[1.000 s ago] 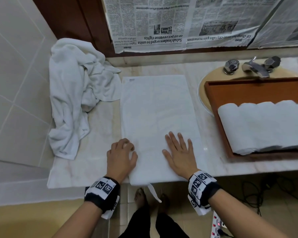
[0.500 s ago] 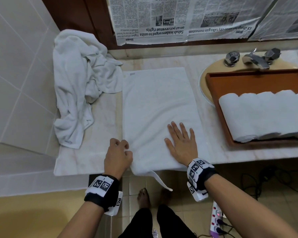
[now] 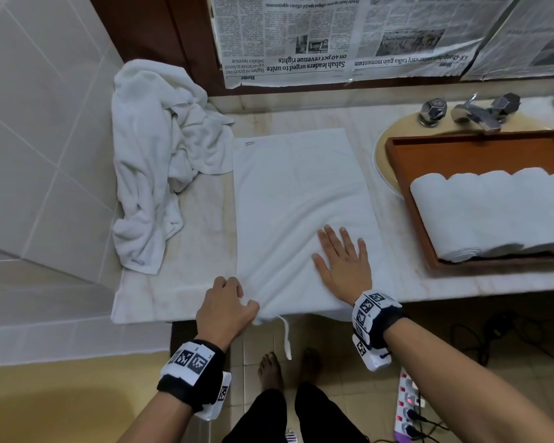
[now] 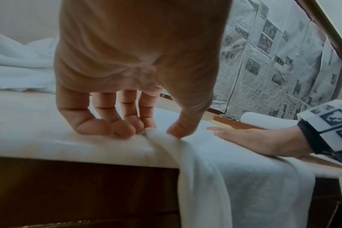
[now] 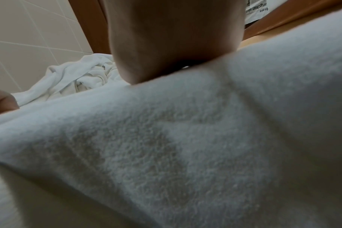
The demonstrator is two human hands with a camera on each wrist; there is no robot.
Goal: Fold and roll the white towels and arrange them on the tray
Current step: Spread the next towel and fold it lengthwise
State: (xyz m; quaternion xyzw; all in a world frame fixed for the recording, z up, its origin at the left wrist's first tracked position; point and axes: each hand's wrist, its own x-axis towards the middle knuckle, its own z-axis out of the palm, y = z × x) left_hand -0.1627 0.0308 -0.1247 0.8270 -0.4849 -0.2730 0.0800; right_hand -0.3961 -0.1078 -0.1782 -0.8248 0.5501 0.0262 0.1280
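A folded white towel [image 3: 298, 199] lies flat on the marble counter [image 3: 199, 244], its near end hanging over the front edge. My left hand [image 3: 227, 308] pinches the towel's near left corner [image 4: 156, 135] between thumb and curled fingers. My right hand [image 3: 343, 260] lies flat, fingers spread, pressing on the towel's near right part [image 5: 185, 138]. A brown wooden tray [image 3: 474, 151] sits at the right over the sink, holding several rolled white towels [image 3: 493, 212] side by side.
A crumpled heap of white towels [image 3: 160, 161] lies at the counter's left against the tiled wall. A chrome tap [image 3: 474, 115] stands behind the tray. Newspaper [image 3: 349, 36] covers the back wall. A power strip [image 3: 406, 407] and cables lie on the floor by my feet.
My left hand has slid back to the counter's front edge and taken the towel's corner in a pinch. The right hand stays flat on the towel. The view has shifted.
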